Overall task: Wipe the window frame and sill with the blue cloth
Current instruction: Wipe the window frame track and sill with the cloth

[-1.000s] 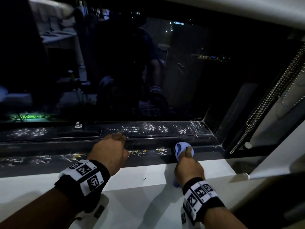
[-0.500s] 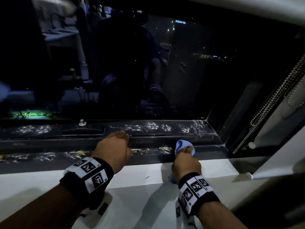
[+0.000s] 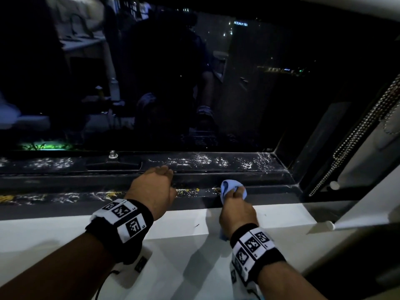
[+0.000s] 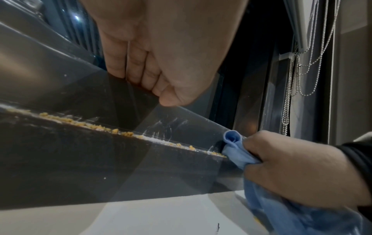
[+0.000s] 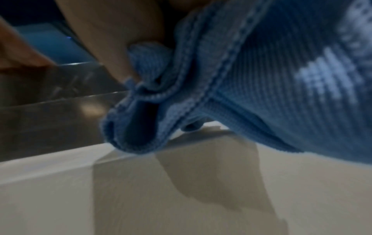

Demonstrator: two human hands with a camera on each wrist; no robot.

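Note:
My right hand [image 3: 234, 204] grips the bunched blue cloth [image 3: 229, 186] and presses its tip into the dark groove of the window frame [image 3: 270, 187], at the end of a line of yellow crumbs [image 4: 88, 125] and white dust. The cloth [image 4: 239, 152] hangs below my right hand [image 4: 298, 168] over the white sill [image 3: 281, 215]; it fills the right wrist view [image 5: 261, 89]. My left hand [image 3: 155, 187] rests with curled fingers [image 4: 132, 66] on the frame's raised rail and holds nothing.
Dark glass [image 3: 173, 83] rises behind the frame. A small metal knob [image 3: 112, 154] stands on the upper rail at the left. Bead chains [image 3: 355, 135] of a blind hang at the right beside the frame's corner. White smears [image 3: 201, 160] cover the upper rail.
My right hand has slid the cloth left along the groove, closer to my left hand. The left hand has stayed on the rail.

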